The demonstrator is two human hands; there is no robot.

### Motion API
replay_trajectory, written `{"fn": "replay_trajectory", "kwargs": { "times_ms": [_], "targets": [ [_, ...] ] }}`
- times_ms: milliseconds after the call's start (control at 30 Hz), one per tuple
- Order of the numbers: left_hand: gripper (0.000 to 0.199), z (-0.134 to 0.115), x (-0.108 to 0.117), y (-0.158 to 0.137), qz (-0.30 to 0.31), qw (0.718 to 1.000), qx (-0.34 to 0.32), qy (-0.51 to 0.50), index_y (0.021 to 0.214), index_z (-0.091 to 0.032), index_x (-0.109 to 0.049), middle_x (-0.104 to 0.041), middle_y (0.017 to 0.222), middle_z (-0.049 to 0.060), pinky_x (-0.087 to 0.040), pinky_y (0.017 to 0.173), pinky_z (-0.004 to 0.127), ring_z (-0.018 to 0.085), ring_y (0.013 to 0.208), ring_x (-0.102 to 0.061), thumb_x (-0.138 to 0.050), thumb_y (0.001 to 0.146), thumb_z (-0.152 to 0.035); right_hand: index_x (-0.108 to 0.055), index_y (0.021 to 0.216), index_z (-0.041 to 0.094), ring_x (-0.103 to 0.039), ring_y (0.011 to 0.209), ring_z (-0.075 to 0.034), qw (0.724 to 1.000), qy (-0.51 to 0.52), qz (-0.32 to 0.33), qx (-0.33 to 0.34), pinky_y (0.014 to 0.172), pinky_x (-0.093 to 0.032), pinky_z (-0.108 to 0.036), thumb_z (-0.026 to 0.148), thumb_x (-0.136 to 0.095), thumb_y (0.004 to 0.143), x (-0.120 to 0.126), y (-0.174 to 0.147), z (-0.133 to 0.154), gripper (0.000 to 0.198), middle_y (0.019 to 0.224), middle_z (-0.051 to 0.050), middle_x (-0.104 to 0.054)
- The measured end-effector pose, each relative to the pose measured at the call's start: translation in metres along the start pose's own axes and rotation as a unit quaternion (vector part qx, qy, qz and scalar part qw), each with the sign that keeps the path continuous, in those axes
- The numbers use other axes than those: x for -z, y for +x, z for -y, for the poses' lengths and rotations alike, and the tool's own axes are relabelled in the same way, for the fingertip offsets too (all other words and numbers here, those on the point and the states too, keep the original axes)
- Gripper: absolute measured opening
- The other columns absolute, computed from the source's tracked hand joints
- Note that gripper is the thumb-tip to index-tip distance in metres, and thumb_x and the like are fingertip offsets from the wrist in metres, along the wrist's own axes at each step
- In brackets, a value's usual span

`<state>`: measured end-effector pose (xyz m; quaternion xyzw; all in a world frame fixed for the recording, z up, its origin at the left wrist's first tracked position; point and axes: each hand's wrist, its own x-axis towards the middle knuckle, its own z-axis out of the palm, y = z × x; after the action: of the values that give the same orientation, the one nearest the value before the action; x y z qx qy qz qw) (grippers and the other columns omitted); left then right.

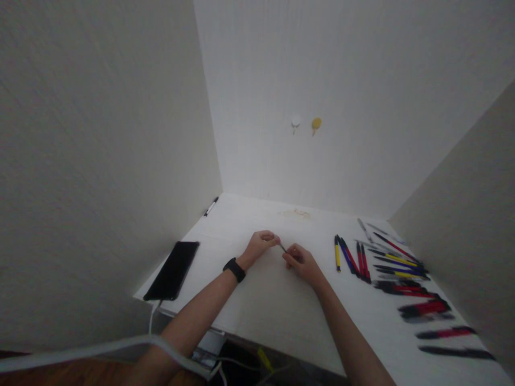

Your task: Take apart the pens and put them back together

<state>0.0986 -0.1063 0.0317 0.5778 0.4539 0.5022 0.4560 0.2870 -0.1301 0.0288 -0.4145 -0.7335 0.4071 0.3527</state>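
Note:
Over the middle of the white table (257,300), a thin dark rod (283,249) spans the short gap between my two hands. It looks like a slim pen or a pen part; its exact kind is too small to tell. My left hand (260,244), with a black watch on the wrist, pinches its far-left end. The fingers of my right hand (301,262) are closed round the nearer end. To the right of my right hand lie a yellow and black pen (337,253), a blue and red pen (349,256) and red pens (363,261).
Many more pens (398,262) lie in a loose column along the right wall, reaching the near edge. A black tablet or phone (173,271) with a white cable (152,319) sits at the left edge. One white and black pen (211,206) rests in the far left corner.

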Motion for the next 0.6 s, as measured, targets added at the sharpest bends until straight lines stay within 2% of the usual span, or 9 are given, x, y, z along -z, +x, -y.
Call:
{"fn": "replay_trajectory", "kwargs": {
  "times_ms": [100,200,333,433,500,600],
  "targets": [
    [0.035,-0.0017,-0.0004,-0.0008,0.005,1.000,-0.002,0.005,0.063,-0.015,-0.063,-0.067,0.067,0.004,-0.045,0.064,0.028,0.016,0.065,-0.060,-0.074,0.064,-0.048,-0.061,0.078,0.019,-0.052,0.050,-0.012,0.999,-0.031,0.022,0.015,0.052,-0.040,-0.023,0.043,-0.048,0.087,0.0010,0.0001,-0.0010,0.029,0.056,0.002,-0.062],
    [0.034,-0.0003,-0.0006,-0.0006,-0.003,1.000,-0.009,0.011,0.062,-0.015,-0.062,-0.064,0.065,0.002,-0.043,0.064,0.027,0.014,0.063,-0.057,-0.073,0.065,-0.047,-0.064,0.085,0.019,-0.054,0.052,-0.013,0.999,-0.040,0.019,0.022,0.054,-0.040,-0.023,0.044,-0.041,0.091,0.0012,-0.0001,-0.0006,0.035,0.058,0.001,-0.063],
    [0.035,0.0026,-0.0005,0.0003,-0.001,1.000,-0.006,-0.001,0.060,-0.015,-0.059,-0.061,0.062,0.000,-0.041,0.062,0.025,0.012,0.061,-0.054,-0.073,0.066,-0.046,-0.060,0.087,0.019,-0.056,0.055,-0.014,1.000,-0.017,-0.005,0.006,0.055,-0.041,-0.024,0.044,-0.054,0.084,0.0001,-0.0006,-0.0011,0.026,0.061,0.001,-0.065],
    [0.035,0.0029,-0.0002,0.0003,0.004,1.000,-0.010,-0.008,0.061,-0.015,-0.059,-0.061,0.063,0.000,-0.041,0.063,0.025,0.012,0.062,-0.054,-0.074,0.065,-0.046,-0.061,0.079,0.019,-0.055,0.055,-0.013,0.999,-0.036,0.013,0.019,0.057,-0.041,-0.024,0.042,-0.044,0.090,0.0009,-0.0008,-0.0010,0.031,0.065,-0.001,-0.067],
    [0.035,0.0023,0.0000,-0.0001,-0.002,1.000,-0.011,-0.005,0.062,-0.015,-0.058,-0.061,0.063,0.000,-0.040,0.063,0.025,0.012,0.062,-0.054,-0.073,0.066,-0.047,-0.063,0.081,0.019,-0.055,0.055,-0.013,0.999,-0.043,0.007,0.025,0.058,-0.041,-0.024,0.042,-0.039,0.092,0.0015,-0.0010,0.0002,0.035,0.067,-0.001,-0.068],
    [0.035,0.0019,0.0004,-0.0002,-0.004,1.000,-0.007,0.005,0.062,-0.015,-0.058,-0.060,0.063,0.000,-0.039,0.061,0.025,0.012,0.061,-0.053,-0.072,0.067,-0.046,-0.062,0.087,0.019,-0.057,0.057,-0.013,0.999,-0.039,-0.010,0.018,0.058,-0.041,-0.024,0.043,-0.049,0.088,0.0019,-0.0012,0.0022,0.027,0.067,0.000,-0.068]
  ]
}}
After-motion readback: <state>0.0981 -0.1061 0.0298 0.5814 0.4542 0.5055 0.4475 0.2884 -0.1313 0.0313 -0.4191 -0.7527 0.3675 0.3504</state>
